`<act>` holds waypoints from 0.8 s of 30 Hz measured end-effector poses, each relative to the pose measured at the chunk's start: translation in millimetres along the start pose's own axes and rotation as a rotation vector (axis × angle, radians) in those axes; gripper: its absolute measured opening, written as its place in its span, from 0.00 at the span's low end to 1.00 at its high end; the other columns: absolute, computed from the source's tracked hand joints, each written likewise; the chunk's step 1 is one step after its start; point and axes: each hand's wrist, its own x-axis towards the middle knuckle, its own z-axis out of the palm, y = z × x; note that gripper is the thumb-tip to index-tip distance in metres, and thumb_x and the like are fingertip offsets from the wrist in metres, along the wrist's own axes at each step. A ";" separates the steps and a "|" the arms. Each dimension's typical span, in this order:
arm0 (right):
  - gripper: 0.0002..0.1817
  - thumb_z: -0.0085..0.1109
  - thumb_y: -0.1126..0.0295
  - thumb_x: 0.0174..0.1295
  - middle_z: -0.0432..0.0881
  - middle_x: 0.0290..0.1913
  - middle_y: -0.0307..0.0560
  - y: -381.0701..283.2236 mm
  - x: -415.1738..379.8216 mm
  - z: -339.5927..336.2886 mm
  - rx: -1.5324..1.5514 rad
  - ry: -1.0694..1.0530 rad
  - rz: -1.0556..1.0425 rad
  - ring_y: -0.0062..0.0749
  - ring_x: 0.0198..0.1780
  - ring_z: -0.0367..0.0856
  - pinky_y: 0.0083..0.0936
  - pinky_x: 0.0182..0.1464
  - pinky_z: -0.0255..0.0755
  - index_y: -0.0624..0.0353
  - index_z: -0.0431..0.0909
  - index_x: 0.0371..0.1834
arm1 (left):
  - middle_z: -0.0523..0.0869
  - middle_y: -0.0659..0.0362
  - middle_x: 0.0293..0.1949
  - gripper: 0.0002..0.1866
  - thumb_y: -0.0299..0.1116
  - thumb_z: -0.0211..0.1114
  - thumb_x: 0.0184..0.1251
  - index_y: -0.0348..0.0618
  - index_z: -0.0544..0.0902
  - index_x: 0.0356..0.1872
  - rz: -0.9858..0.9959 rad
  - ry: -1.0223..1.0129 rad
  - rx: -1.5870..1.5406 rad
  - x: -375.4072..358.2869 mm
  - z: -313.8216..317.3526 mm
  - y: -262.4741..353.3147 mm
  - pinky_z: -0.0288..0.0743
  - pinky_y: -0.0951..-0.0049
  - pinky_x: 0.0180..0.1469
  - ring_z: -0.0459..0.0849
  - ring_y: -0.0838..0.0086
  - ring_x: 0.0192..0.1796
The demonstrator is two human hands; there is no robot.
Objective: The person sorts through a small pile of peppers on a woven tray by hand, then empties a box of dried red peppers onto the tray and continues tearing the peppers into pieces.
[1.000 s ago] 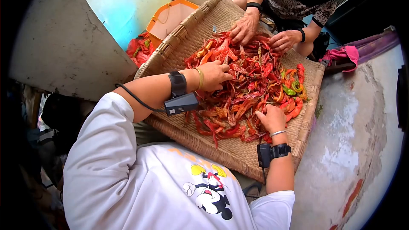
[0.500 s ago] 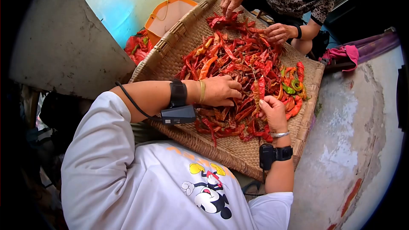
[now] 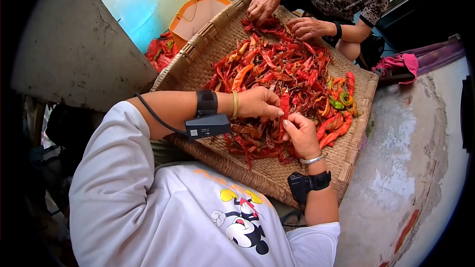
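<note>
At the far left a red bag [image 3: 159,52] lies beside the woven tray [image 3: 277,178]. The left hand [image 3: 258,103] and the right hand [image 3: 300,133] meet over the near part of the pile of chillies [image 3: 277,69], both pinching one red chilli [image 3: 284,105] held upright between their fingertips. Across the tray, another person's hands [image 3: 307,27] rest on the pile. A pink cloth [image 3: 398,62] lies at the right.

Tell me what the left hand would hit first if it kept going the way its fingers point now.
Probably the red chili pinched at its fingertips: the left hand points right, toward the right hand, which grips the same chili. Past it lies the chili pile. Depth is unclear.
</note>
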 end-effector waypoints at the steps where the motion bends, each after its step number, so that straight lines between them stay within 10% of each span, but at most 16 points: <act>1: 0.07 0.52 0.71 0.58 0.74 0.21 0.34 -0.2 0.0 0.2 -0.017 -0.004 -0.014 0.14 0.19 0.71 0.12 0.22 0.66 0.62 0.74 0.28 | 0.80 0.64 0.24 0.11 0.38 0.59 0.59 0.40 0.79 0.35 -0.052 -0.014 -0.033 -0.6 -1.0 2.5 0.70 0.83 0.26 0.76 0.84 0.25; 8: 0.08 0.53 0.70 0.55 0.77 0.28 0.42 17.0 6.8 -10.2 -0.247 0.008 -0.107 0.25 0.28 0.76 0.21 0.29 0.69 0.65 0.75 0.33 | 0.79 0.65 0.22 0.08 0.36 0.57 0.61 0.43 0.77 0.26 0.016 0.220 -0.353 6.8 -39.9 21.0 0.65 0.88 0.21 0.73 0.88 0.21; 17: 0.18 0.56 0.69 0.50 0.74 0.39 0.47 9.4 7.0 -7.1 -0.663 -0.165 -0.257 0.43 0.39 0.74 0.31 0.41 0.69 0.54 0.72 0.47 | 0.81 0.63 0.27 0.10 0.40 0.52 0.65 0.44 0.72 0.35 0.320 1.007 -0.817 -9.1 -121.8 43.1 0.71 0.87 0.24 0.76 0.86 0.25; 21: 0.22 0.57 0.68 0.50 0.74 0.40 0.48 10.7 7.7 -6.9 -0.797 -0.217 -0.283 0.45 0.38 0.74 0.33 0.40 0.70 0.51 0.69 0.51 | 0.80 0.63 0.27 0.12 0.38 0.54 0.63 0.41 0.73 0.40 0.177 0.672 -0.451 -5.3 -114.5 30.0 0.69 0.87 0.24 0.74 0.87 0.24; 24: 0.27 0.58 0.67 0.49 0.74 0.40 0.49 20.5 9.2 -6.2 -0.894 -0.237 -0.279 0.46 0.38 0.75 0.36 0.40 0.70 0.48 0.64 0.55 | 0.81 0.58 0.28 0.13 0.38 0.56 0.59 0.40 0.79 0.37 -0.009 0.344 0.489 -4.0 -89.4 39.5 0.73 0.74 0.32 0.79 0.75 0.29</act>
